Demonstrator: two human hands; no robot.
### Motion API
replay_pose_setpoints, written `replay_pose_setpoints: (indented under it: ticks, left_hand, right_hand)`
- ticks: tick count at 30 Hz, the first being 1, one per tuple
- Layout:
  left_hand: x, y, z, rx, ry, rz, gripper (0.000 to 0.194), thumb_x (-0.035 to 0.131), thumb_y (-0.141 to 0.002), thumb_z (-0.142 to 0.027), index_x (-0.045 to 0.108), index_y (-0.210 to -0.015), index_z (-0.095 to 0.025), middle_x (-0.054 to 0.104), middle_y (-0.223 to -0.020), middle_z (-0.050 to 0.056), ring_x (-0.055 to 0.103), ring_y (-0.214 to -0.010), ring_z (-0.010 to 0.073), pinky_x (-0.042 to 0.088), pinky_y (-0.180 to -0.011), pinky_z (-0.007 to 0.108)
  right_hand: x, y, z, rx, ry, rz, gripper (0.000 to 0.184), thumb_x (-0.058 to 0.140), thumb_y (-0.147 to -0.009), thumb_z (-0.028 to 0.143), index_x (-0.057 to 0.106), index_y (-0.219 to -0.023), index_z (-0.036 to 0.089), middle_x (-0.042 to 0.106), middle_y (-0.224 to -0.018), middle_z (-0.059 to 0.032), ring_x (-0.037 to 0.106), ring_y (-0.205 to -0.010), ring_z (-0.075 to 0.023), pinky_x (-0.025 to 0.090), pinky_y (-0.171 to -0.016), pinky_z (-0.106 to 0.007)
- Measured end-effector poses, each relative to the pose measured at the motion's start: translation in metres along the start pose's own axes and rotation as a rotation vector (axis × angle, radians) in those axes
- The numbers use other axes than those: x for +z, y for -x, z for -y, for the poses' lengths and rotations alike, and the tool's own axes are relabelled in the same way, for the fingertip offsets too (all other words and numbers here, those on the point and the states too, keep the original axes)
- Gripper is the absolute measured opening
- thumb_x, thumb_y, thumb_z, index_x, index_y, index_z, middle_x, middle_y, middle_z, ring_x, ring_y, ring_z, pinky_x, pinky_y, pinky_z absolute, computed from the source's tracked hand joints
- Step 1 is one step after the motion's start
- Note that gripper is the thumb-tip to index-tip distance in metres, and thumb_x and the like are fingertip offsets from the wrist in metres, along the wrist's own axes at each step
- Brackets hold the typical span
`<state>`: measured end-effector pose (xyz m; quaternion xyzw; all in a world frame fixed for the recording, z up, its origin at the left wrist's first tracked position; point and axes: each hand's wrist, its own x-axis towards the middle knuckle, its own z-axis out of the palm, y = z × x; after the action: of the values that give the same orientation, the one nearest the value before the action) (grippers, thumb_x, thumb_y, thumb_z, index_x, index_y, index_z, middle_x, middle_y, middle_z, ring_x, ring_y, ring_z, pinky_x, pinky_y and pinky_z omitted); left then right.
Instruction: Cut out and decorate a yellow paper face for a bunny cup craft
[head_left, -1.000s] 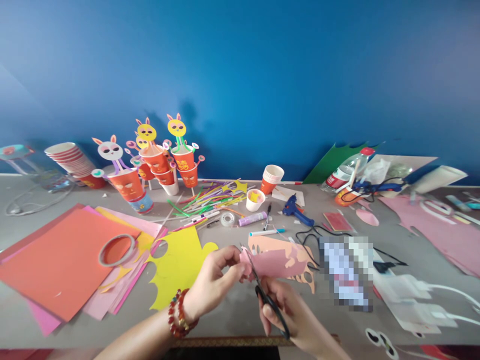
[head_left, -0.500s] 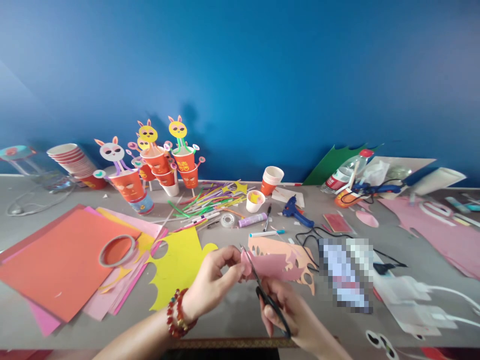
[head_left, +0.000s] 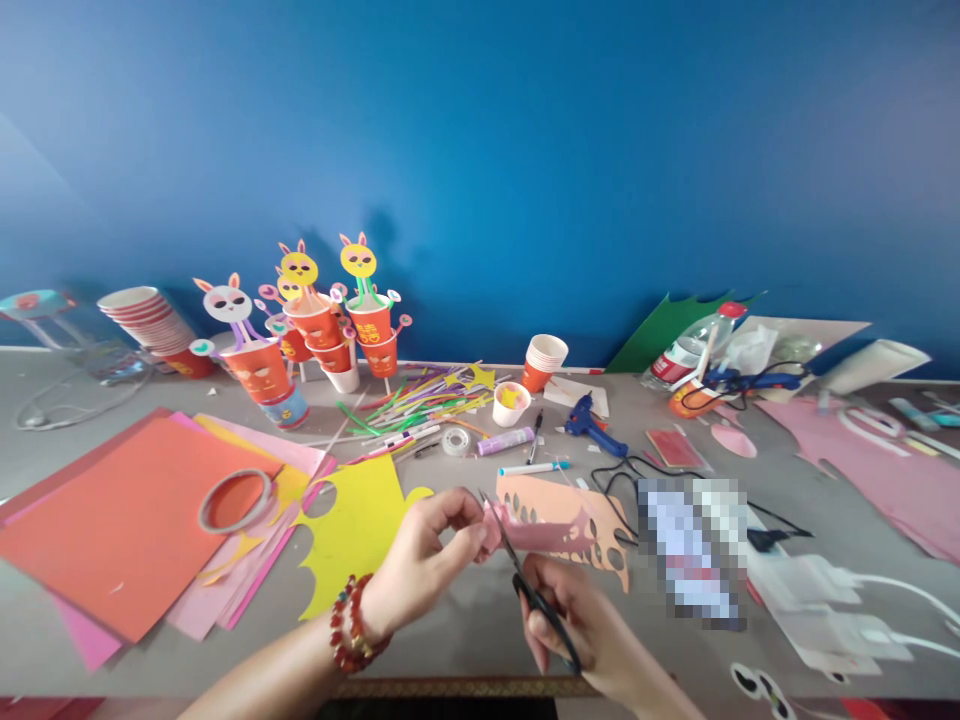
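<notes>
Pink paper (head_left: 551,536): where is it, and what has hold of it?

Its left end is pinched between thumb and forefinger of the left hand (head_left: 439,550). The rest reaches right, over the holed peach sheet (head_left: 559,489); I can't tell whether the two touch.

And the right hand (head_left: 570,605)?

Wrapped about the black handles of the scissors (head_left: 553,625), whose blades slant across the paper just beside the left fingertips. Their points look slightly parted; how deep they bite isn't clear.

What would worry you most?

A nicked finger, I'd say: one slip of the blades could reach that pinch. After that, a crooked edge or a tear, since only one end is gripped and the loose length could buckle.

Anything further out?

If the paper sagged, the blades might catch the peach sheet too. Near the left wrist, the beaded bracelet (head_left: 357,625) could drag the yellow sheet (head_left: 360,525).
</notes>
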<state>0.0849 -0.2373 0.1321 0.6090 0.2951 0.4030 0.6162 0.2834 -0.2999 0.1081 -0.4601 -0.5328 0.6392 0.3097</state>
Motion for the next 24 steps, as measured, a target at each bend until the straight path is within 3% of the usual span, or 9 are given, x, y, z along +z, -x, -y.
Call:
replay_pose_setpoints:
  ticks: [13,19,24]
  left_hand:
    - [-0.003,-0.003,-0.006,-0.018,-0.062,-0.028,0.026,0.055,-0.095,-0.033,0.057,-0.076,-0.015,0.059,-0.070,0.003,0.052,-0.062,0.0123,0.043,-0.061,0.023]
    - [0.001,-0.003,0.001,-0.038,0.021,-0.076,0.027,0.055,-0.095,-0.037,0.057,-0.080,-0.015,0.060,-0.073,0.003,0.049,-0.062,0.0116,0.040,-0.058,0.022]
    - [0.007,0.003,0.002,-0.020,-0.092,-0.147,0.026,0.058,-0.095,-0.038,0.060,-0.082,-0.016,0.058,-0.076,0.002,0.050,-0.073,0.0136,0.041,-0.070,0.024]
  right_hand:
    - [0.001,-0.002,0.003,-0.035,0.054,-0.031,0.065,0.058,-0.068,0.086,0.046,-0.068,0.022,0.051,-0.052,0.0041,0.046,-0.040,-0.0095,0.039,-0.042,-0.022]
    - [0.001,-0.002,-0.004,-0.007,-0.004,-0.026,0.065,0.062,-0.066,0.084,0.047,-0.071,0.021,0.050,-0.051,0.0054,0.043,-0.039,-0.0086,0.038,-0.041,-0.022]
    - [0.003,-0.003,-0.006,-0.009,-0.015,-0.040,0.065,0.060,-0.066,0.086,0.041,-0.070,0.023,0.050,-0.048,0.0061,0.043,-0.038,-0.0091,0.035,-0.041,-0.022]
